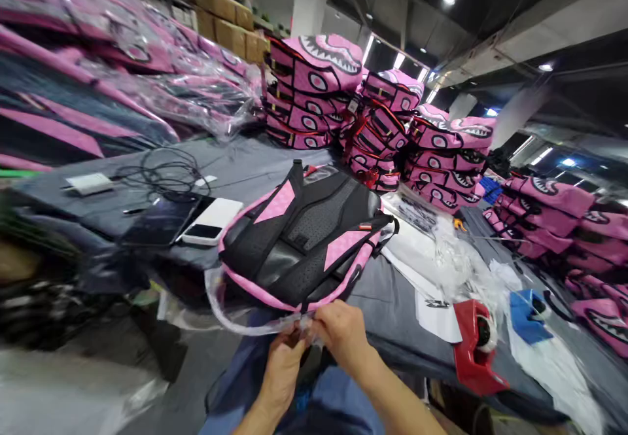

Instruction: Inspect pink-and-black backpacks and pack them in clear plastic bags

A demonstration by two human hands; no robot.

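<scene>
A pink and black backpack (304, 239) lies back-side up on the grey table (245, 167), partly inside a clear plastic bag (230, 304). Both my hands meet at the bag's open edge by the near end of the backpack. My left hand (283, 364) pinches the plastic film with its fingers closed. My right hand (343, 335) is also closed on the film right beside it. The fingertips are partly hidden by the crumpled plastic.
Stacks of pink shark-mouth backpacks (314, 88) fill the back and right (554, 212). Bagged backpacks (122, 62) pile up at left. A phone (210, 222), tablet (157, 222) and cables (157, 170) lie on the table. A red tape dispenser (473, 347) and a blue one (527, 307) sit at right among loose plastic bags (451, 252).
</scene>
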